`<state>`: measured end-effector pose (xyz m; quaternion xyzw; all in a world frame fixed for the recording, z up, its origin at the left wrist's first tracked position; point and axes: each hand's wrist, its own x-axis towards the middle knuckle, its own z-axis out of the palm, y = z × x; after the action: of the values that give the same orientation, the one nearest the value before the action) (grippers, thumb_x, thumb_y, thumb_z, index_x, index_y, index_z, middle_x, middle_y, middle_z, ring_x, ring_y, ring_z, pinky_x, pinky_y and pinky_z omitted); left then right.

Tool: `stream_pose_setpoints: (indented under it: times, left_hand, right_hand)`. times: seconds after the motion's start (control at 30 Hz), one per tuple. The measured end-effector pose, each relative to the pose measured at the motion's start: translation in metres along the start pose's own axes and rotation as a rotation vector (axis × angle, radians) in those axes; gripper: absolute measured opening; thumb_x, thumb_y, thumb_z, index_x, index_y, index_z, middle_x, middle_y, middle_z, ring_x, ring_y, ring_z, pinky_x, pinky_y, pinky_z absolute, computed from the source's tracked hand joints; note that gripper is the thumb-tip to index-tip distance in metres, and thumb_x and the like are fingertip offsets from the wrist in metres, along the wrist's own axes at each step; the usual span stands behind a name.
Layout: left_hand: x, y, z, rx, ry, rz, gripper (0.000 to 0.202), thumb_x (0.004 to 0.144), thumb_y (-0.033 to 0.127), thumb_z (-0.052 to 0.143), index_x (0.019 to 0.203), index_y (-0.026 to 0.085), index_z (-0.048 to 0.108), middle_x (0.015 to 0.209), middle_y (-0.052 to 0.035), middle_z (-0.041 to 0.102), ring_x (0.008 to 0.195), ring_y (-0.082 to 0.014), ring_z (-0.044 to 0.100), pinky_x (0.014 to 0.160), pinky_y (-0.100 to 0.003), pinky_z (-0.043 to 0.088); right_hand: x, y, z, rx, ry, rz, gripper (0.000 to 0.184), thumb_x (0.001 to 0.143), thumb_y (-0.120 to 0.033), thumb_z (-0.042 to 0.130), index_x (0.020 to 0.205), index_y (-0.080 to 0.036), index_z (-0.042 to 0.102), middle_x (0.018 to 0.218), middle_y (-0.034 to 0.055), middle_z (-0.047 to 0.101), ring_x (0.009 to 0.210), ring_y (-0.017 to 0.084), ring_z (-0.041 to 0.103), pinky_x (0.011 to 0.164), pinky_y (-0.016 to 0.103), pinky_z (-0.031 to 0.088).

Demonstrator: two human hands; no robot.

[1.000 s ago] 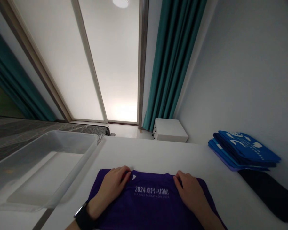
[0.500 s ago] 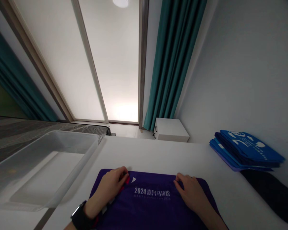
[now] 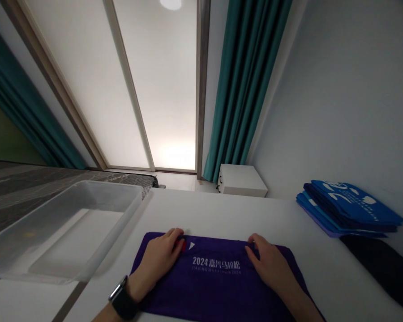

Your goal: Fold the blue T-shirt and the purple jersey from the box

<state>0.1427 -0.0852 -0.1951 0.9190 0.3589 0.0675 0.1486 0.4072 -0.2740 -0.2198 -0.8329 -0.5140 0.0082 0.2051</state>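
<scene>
A folded piece of purple fabric lies flat on the white table in front of me. White print on it reads 2024 with Chinese characters, and a small white mark and a bit of red show near its upper left. My left hand, with a dark watch on the wrist, rests on the fabric's upper left part, fingertips at the far edge and thumb apart. On the upper right part lies my right hand, its thumb and fingers spread. Whether the fabric is one item or several layers, I cannot tell.
To the left stands a clear plastic bin. A stack of folded blue fabrics sits at the right by the wall, beside a black cloth. Beyond the white table is a small white cabinet.
The fabric's near left part now lies flatter, and its lower edge shows. My left hand's fingers have loosened and spread a little over the fabric. The camera view has shifted slightly.
</scene>
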Motion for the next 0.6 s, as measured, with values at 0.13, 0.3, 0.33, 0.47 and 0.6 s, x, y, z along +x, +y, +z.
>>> stream_pose_setpoints:
  times: [0.13, 0.3, 0.33, 0.47, 0.6]
  left_hand:
    - [-0.011, -0.004, -0.008, -0.026, 0.048, -0.036, 0.034, 0.097, 0.035, 0.038, 0.123, 0.02, 0.053, 0.112, -0.0094, 0.068, 0.09, -0.0226, 0.068, 0.077, -0.032, 0.047]
    - [-0.033, -0.017, -0.017, 0.016, 0.081, -0.034, 0.042, 0.097, 0.039, 0.034, 0.129, 0.018, 0.05, 0.111, -0.0124, 0.068, 0.094, -0.0261, 0.066, 0.081, -0.037, 0.047]
    - [-0.039, -0.019, -0.017, 0.014, 0.079, -0.042, 0.042, 0.096, 0.04, 0.034, 0.129, 0.018, 0.05, 0.108, -0.0119, 0.069, 0.092, -0.026, 0.067, 0.081, -0.037, 0.047]
    - [-0.063, -0.027, -0.018, 0.001, 0.054, -0.072, 0.041, 0.095, 0.04, 0.035, 0.126, 0.021, 0.053, 0.091, -0.0076, 0.072, 0.084, -0.0257, 0.068, 0.078, -0.036, 0.046]
    - [-0.084, -0.029, -0.015, -0.027, 0.067, -0.092, 0.038, 0.093, 0.039, 0.037, 0.122, 0.023, 0.056, 0.082, -0.0046, 0.071, 0.077, -0.0243, 0.067, 0.075, -0.034, 0.045]
  right_hand:
    - [-0.006, 0.011, -0.007, -0.026, 0.087, 0.009, 0.03, 0.09, -0.034, 0.042, 0.111, -0.022, 0.059, 0.106, 0.0082, 0.066, 0.09, 0.023, 0.066, 0.079, 0.035, 0.047]
    - [-0.033, 0.037, -0.016, 0.055, 0.014, 0.076, 0.036, 0.093, -0.035, 0.033, 0.11, -0.021, 0.063, 0.099, 0.0092, 0.072, 0.088, 0.024, 0.068, 0.081, 0.038, 0.049]
    - [-0.04, 0.041, -0.017, 0.072, -0.006, 0.093, 0.038, 0.094, -0.035, 0.031, 0.108, -0.021, 0.063, 0.095, 0.0086, 0.073, 0.085, 0.023, 0.069, 0.079, 0.037, 0.05]
    - [-0.07, 0.05, -0.02, 0.067, -0.004, 0.131, 0.039, 0.094, -0.038, 0.03, 0.106, -0.025, 0.064, 0.086, 0.0061, 0.074, 0.077, 0.024, 0.07, 0.072, 0.036, 0.05]
    - [-0.093, 0.049, -0.02, 0.016, 0.052, 0.104, 0.036, 0.094, -0.04, 0.033, 0.104, -0.026, 0.065, 0.081, 0.0045, 0.074, 0.07, 0.023, 0.069, 0.069, 0.036, 0.049]
